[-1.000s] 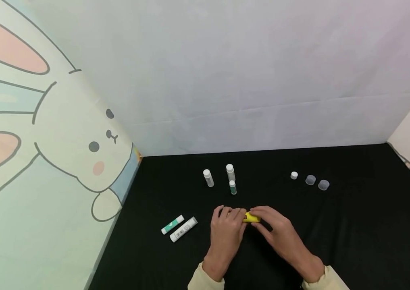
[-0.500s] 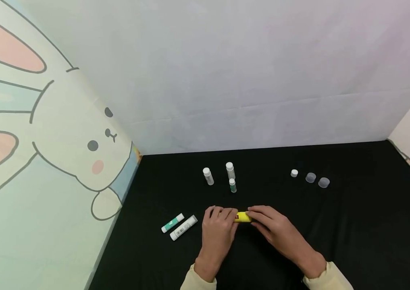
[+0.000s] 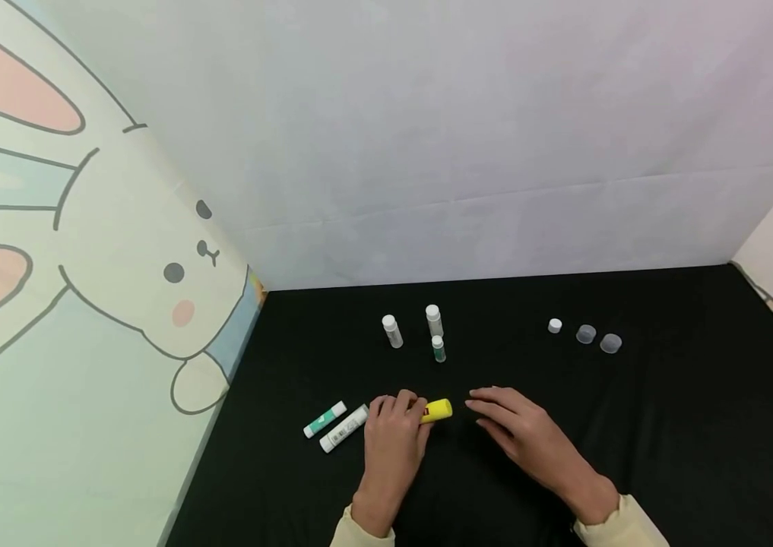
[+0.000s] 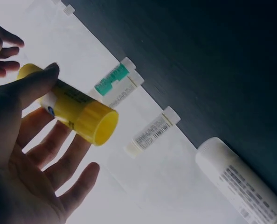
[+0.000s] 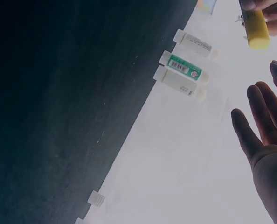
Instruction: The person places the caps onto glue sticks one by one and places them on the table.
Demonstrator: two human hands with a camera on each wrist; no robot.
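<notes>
"How are the hands?"
"Apart. The left hand (image 3: 391,441) grips a yellow tube (image 3: 437,411); the right hand (image 3: 526,437), fingers loosely extended, is near its exposed end."
"Around them?"
"A green-labelled tube (image 3: 325,419) and a white tube (image 3: 343,430) lie leftward; three upright tubes (image 3: 435,322) stand beyond, three small caps (image 3: 586,334) farther right."
</notes>
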